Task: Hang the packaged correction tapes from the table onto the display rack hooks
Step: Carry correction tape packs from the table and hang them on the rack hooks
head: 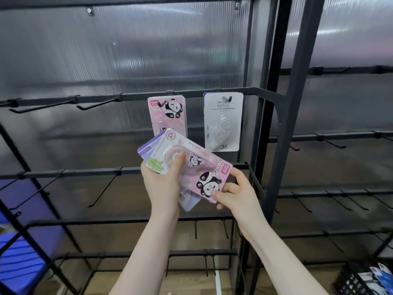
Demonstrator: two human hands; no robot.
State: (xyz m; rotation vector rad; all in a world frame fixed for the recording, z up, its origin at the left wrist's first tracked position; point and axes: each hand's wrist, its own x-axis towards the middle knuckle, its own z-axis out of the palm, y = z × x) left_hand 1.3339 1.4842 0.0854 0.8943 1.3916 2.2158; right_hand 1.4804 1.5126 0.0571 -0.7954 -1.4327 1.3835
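Observation:
My left hand [163, 184] grips a small stack of packaged correction tapes in front of the rack, its thumb lying on the top pack's blister. The top one is a pink panda pack [204, 167], turned sideways. My right hand [234, 192] pinches that pack's header end between thumb and fingers. Under it show a purple-and-white pack [152, 155] and another pack [189, 200] sticking out below. On the rack's upper bar [136, 96] hang pink panda packs [167, 113] on one hook and white packs marked 36 [223, 122] on the hook to the right.
Bare black hooks [95, 104] stick out to the left on the upper bar, more on the lower bars [102, 189]. A dark upright post [282, 124] stands to the right, with a second hook rack beyond. A black crate [361, 279] sits at floor level, bottom right.

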